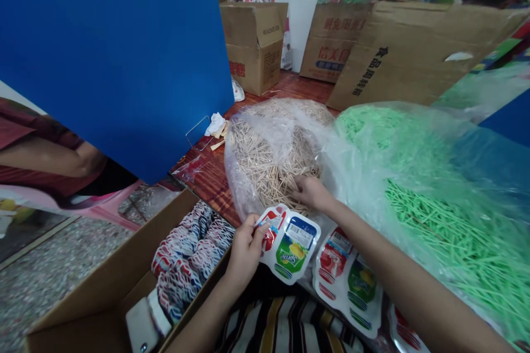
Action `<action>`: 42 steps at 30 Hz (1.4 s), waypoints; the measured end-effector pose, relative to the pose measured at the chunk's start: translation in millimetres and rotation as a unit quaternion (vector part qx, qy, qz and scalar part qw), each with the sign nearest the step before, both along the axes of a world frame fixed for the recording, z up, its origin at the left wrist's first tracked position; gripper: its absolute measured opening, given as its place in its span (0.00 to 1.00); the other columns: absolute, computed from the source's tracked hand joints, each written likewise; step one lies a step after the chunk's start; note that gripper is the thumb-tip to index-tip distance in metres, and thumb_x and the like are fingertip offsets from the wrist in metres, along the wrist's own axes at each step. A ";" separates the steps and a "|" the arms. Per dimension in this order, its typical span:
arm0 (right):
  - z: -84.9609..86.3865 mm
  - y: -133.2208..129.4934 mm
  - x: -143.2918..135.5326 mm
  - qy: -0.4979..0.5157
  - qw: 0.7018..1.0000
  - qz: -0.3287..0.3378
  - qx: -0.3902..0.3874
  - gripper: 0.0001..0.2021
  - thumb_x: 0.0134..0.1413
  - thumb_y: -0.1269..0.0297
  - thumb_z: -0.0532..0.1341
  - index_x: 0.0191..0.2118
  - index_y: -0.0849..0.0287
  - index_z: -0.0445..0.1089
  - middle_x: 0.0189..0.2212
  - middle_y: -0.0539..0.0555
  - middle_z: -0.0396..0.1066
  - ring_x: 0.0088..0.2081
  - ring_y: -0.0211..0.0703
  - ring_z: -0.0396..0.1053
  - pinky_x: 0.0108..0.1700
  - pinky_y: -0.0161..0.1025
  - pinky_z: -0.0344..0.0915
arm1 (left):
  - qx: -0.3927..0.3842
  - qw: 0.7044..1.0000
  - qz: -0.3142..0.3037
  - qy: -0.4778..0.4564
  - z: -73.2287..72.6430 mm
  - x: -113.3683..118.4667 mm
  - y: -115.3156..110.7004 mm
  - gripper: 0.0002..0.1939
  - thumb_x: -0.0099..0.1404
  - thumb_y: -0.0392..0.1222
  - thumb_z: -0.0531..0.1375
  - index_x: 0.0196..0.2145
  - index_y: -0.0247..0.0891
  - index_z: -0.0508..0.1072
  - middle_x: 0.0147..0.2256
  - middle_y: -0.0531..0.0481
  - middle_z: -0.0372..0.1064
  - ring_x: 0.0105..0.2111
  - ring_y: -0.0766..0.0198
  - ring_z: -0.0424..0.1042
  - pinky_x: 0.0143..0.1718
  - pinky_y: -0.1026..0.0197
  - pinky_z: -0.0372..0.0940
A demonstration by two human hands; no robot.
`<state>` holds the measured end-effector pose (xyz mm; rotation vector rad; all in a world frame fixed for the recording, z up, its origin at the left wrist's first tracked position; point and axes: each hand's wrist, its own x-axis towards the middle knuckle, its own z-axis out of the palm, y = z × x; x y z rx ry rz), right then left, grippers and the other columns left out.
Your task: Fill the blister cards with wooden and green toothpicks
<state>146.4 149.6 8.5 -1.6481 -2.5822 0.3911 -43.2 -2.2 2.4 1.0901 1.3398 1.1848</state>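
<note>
**Hands working with a printed pouch and wooden sticks**

The left hand point(245, 251) is pinching a printed pouch point(290, 245) at its left edge, fingers closed on it, just above the striped cloth point(285, 325) on the lap. More pouches point(348, 281) are lying just to the right, under the right forearm. Beside the left arm, a cardboard box point(103, 298) is holding many stacked pouches. The right hand point(311, 193) is reaching into a clear bag of wooden sticks point(265, 160) on the table point(207, 174), its fingers curled among the sticks. To the right, a bag of green sticks point(434, 215) is lying. Farther back, a blue board point(116, 55) and brown cartons point(254, 44) are standing.
</note>
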 end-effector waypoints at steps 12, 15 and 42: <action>3.4 -9.1 8.8 0.124 0.992 -0.019 0.032 0.16 0.58 0.58 0.52 0.26 0.63 0.67 0.28 0.56 0.69 0.31 0.40 0.66 0.36 0.34 0.58 | -0.038 0.997 0.021 -0.062 7.2 6.0 2.1 0.13 0.58 0.48 0.61 0.28 0.34 0.72 0.20 0.55 0.67 0.19 0.69 0.64 0.21 0.68 0.59; 3.4 -10.9 8.6 0.133 0.990 -0.026 0.034 0.18 0.59 0.54 0.52 0.26 0.62 0.67 0.29 0.56 0.70 0.33 0.41 0.66 0.37 0.34 0.58 | -0.040 0.997 0.019 -0.062 9.3 6.6 3.1 0.13 0.57 0.47 0.62 0.31 0.33 0.73 0.21 0.54 0.69 0.20 0.68 0.66 0.22 0.68 0.60; 50.0 -37.7 8.2 0.662 0.715 -0.168 -0.148 0.19 0.50 0.43 0.58 0.36 0.55 0.60 0.34 0.56 0.76 0.36 0.47 0.75 0.35 0.43 0.72 | -0.028 0.995 -0.006 -0.093 6.2 33.3 21.6 0.13 0.56 0.49 0.62 0.29 0.33 0.74 0.23 0.52 0.72 0.22 0.67 0.67 0.26 0.66 0.62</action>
